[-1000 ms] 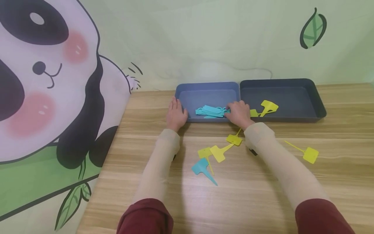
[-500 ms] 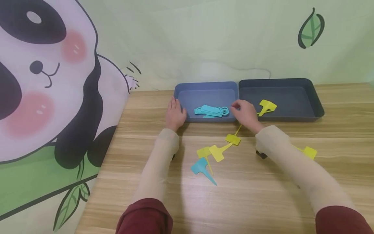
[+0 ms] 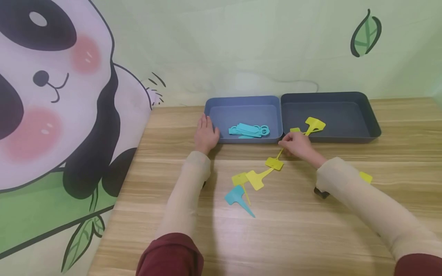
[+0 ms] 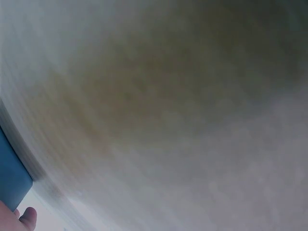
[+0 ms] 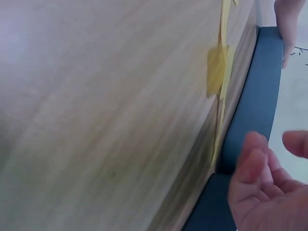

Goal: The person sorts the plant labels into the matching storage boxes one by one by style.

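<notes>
My left hand (image 3: 206, 135) rests with straight fingers on the left rim of the blue tray (image 3: 243, 103). In that tray lies a pile of teal ring-ended tags (image 3: 248, 130). My right hand (image 3: 298, 145) hovers by the front corner where the two trays meet, its fingertips close to the thin stem of a yellow plant label (image 3: 274, 164). Its fingers (image 5: 252, 163) are loosely bent and the thumb stands apart from them in the right wrist view. Yellow T-shaped labels (image 3: 315, 124) lie in the dark tray (image 3: 374, 126), partly behind the right hand.
On the wooden table (image 3: 293, 230) lie two more yellow labels, one a paler yellow label (image 3: 255, 180), and a teal T-shaped label (image 3: 236, 194). Another yellow label (image 3: 366, 177) is partly covered by the right sleeve. A panda-printed cloth (image 3: 241, 46) stands behind the trays.
My right hand has left the teal tags in the blue tray and moved right, then down toward the front, to the yellow label's stem. The left hand stays on the rim.
</notes>
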`<action>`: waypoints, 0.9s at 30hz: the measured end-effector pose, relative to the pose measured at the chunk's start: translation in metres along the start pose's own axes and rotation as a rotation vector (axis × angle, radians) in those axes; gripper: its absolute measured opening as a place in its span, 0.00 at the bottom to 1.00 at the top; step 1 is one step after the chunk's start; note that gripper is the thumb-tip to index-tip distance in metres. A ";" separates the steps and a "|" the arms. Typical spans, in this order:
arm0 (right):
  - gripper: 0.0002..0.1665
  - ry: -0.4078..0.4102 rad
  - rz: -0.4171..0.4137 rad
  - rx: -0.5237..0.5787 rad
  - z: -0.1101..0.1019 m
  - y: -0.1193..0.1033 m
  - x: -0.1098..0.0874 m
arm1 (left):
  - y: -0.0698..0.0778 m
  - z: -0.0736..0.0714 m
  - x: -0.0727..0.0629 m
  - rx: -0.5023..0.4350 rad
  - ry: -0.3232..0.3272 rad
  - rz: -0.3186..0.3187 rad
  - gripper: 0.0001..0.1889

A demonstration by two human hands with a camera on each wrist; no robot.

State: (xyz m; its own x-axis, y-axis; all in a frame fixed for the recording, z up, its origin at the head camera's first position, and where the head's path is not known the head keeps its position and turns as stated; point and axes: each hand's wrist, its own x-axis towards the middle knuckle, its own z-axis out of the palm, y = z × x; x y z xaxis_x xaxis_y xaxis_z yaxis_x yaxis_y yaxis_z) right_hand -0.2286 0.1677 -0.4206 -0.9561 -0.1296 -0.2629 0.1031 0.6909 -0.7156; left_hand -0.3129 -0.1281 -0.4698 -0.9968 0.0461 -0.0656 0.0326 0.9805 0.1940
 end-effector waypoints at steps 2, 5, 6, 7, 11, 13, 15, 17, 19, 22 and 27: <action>0.15 -0.076 0.038 0.012 0.000 0.003 -0.001 | 0.000 0.000 0.000 0.002 -0.005 -0.003 0.33; 0.16 -0.180 0.086 0.043 0.001 0.009 -0.002 | 0.000 0.000 0.001 -0.002 -0.007 -0.003 0.33; 0.16 -0.210 0.095 0.063 0.002 0.010 -0.002 | -0.001 0.000 0.001 -0.003 -0.008 -0.002 0.33; 0.15 -0.243 0.112 0.092 0.002 0.012 -0.003 | -0.001 0.000 0.001 -0.005 -0.008 0.000 0.33; 0.14 -0.342 0.182 0.205 0.004 0.017 -0.006 | -0.001 0.001 0.001 -0.009 -0.003 0.002 0.33; 0.15 -0.375 0.226 0.236 0.005 0.018 -0.008 | -0.001 0.001 0.000 -0.010 -0.001 0.002 0.33; 0.16 -0.398 0.255 0.243 0.005 0.021 -0.008 | -0.001 0.001 0.000 -0.008 0.001 0.002 0.33; 0.16 -0.422 0.287 0.254 0.006 0.022 -0.008 | -0.001 0.001 0.000 -0.006 0.002 0.003 0.33; 0.16 -0.446 0.310 0.273 0.007 0.024 -0.008 | -0.001 0.000 0.000 -0.003 0.003 0.005 0.33; 0.14 -0.486 0.342 0.335 0.009 0.028 -0.006 | 0.000 0.000 -0.001 -0.005 0.002 0.005 0.32; 0.13 -0.517 0.377 0.450 0.011 0.033 -0.003 | 0.001 -0.001 -0.001 -0.009 -0.006 -0.002 0.32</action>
State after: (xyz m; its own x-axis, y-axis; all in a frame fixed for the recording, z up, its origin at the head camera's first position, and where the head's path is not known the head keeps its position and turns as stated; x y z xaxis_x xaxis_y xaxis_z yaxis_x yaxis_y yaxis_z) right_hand -0.2194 0.1830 -0.4501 -0.5969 -0.3346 -0.7292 0.6022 0.4137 -0.6828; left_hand -0.3117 -0.1279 -0.4683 -0.9964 0.0453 -0.0714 0.0300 0.9788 0.2026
